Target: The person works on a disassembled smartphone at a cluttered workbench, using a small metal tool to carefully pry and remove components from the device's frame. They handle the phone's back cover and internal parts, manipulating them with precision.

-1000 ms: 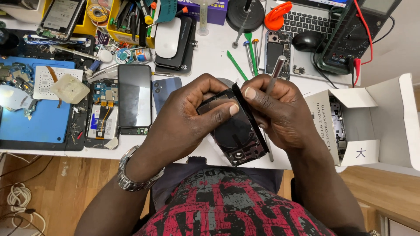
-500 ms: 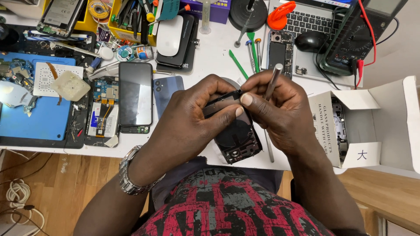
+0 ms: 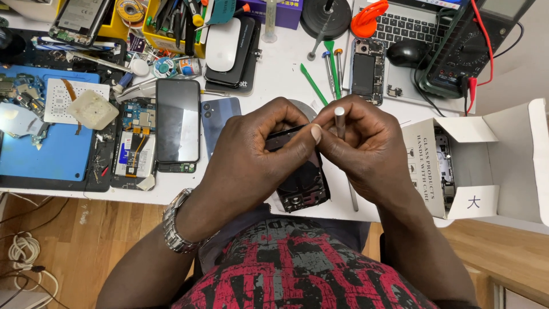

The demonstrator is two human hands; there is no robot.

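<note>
The dark opened phone (image 3: 302,186) sits tilted between both hands, above the near edge of the white counter (image 3: 274,74). Left hand (image 3: 251,154) wraps its upper part, fingers (image 3: 311,134) pinching the top edge. Right hand (image 3: 366,149) closes its fingers around a slim metal tool (image 3: 340,120), upright, tip at the phone. Left of the phone lies a blue phone back (image 3: 217,117); right of it, an open white box (image 3: 486,160).

A white worktable (image 3: 286,80) stands over a wooden plank floor (image 3: 68,229) under bright, even light.
</note>
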